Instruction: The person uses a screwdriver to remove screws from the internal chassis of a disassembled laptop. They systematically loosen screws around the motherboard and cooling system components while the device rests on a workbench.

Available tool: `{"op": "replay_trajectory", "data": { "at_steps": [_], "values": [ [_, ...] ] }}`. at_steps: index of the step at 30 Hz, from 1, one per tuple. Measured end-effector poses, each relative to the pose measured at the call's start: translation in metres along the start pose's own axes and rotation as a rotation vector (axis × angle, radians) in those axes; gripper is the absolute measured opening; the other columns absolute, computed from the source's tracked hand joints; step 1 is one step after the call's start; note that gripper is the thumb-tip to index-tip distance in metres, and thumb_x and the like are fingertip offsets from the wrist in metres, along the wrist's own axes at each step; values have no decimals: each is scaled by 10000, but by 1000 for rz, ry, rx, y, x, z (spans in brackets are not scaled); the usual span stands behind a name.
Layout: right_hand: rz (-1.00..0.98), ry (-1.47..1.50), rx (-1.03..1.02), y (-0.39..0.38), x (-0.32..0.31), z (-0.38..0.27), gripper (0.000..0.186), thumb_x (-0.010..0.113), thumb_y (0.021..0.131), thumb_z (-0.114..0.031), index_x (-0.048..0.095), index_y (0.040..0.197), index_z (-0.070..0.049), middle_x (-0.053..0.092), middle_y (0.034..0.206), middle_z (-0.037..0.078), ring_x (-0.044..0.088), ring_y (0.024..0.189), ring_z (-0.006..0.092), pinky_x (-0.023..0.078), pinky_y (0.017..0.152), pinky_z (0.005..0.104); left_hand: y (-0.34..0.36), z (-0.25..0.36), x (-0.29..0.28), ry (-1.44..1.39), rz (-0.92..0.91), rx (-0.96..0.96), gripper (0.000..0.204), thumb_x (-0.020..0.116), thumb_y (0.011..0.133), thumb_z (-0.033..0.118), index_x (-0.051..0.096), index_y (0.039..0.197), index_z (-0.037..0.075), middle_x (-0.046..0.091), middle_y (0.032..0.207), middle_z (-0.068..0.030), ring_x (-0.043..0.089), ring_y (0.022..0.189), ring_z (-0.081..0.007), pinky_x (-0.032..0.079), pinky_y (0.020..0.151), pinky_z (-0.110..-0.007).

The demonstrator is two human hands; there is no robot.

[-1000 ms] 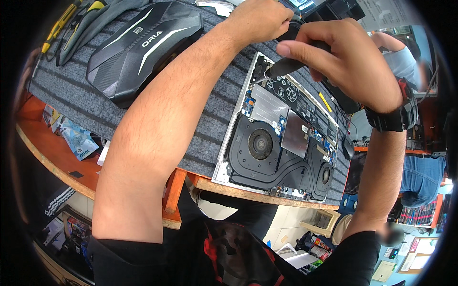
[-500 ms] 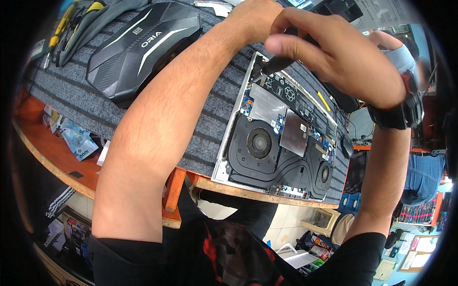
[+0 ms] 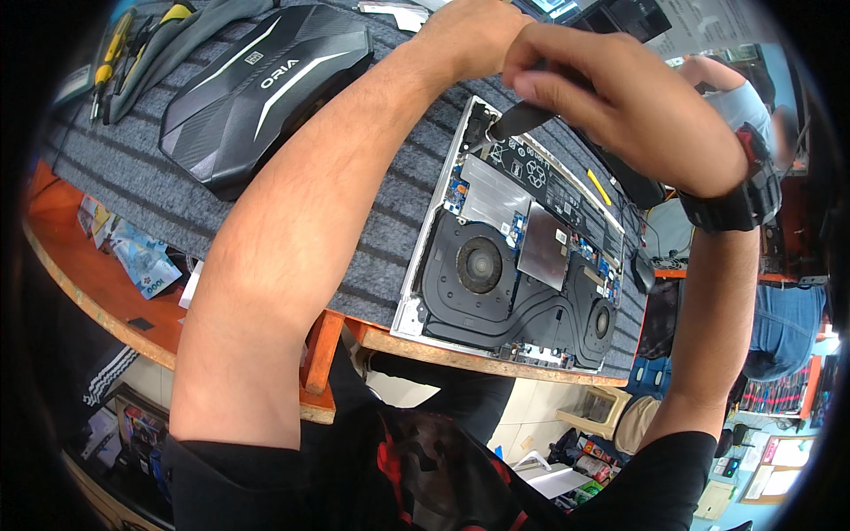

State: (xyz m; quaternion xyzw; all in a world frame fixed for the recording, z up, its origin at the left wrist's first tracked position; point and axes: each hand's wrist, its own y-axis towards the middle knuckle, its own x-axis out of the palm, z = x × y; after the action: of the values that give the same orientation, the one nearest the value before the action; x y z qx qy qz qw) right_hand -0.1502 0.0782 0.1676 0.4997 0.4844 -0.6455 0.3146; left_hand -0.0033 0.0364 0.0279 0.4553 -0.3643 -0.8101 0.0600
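Observation:
An opened laptop lies on the grey ribbed mat, its underside parts bare: two black fans, a copper-toned plate and a long black battery. With bent fingers, my right hand grips the dark handle of a screwdriver. Its shaft slants down to the laptop's far left corner, where the tip seems to touch. Past that corner is my left hand, its fingers hidden behind the right hand.
Left of my left forearm sits a black angular case. A yellow-handled screwdriver lies by a grey cloth. Beyond the laptop are a yellow pry tool and a black mouse. Banknotes fill an open drawer. Another person is at the right.
My right hand and the screwdriver handle have shifted slightly to the right, and its fingers have turned a little on the handle. More of the shaft shows. The laptop stays in place.

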Motion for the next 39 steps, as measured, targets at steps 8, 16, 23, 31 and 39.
{"op": "replay_trajectory", "data": {
  "at_steps": [8,16,23,31,39],
  "values": [
    [146,65,-223,-12,7,3,233,621,1020,-206,616,1192,-50,631,774,52,600,713,127,467,645,277,-3,3,-6,-162,-64,-73,211,727,688,284,745,821,120,724,855,-203,706,871,-389,546,729,-490],
    [49,117,-261,-9,2,8,337,632,899,27,601,1226,-50,650,1087,41,618,927,129,481,733,272,-7,-6,6,-134,64,-130,313,706,728,329,725,863,47,718,875,-224,693,891,-423,539,753,-494],
    [44,185,-134,-9,4,0,253,696,918,-71,648,1162,-28,668,1062,55,647,951,125,501,742,270,-3,-2,2,-127,-62,-183,284,673,771,327,709,824,51,711,872,-236,689,887,-421,536,769,-498],
    [93,95,-97,-26,-3,9,239,675,953,-90,647,1188,-56,662,1112,12,627,1063,109,504,859,240,-6,3,-2,-263,42,-247,251,669,829,273,717,919,44,706,893,-203,670,888,-419,534,786,-495],
    [513,449,88,-92,7,75,265,693,943,-71,669,1203,-33,663,1108,-15,611,976,65,495,804,219,2,-5,19,-900,-140,-388,273,672,960,321,763,1081,95,712,896,1,603,762,-70,445,652,-213]
  ]
}}
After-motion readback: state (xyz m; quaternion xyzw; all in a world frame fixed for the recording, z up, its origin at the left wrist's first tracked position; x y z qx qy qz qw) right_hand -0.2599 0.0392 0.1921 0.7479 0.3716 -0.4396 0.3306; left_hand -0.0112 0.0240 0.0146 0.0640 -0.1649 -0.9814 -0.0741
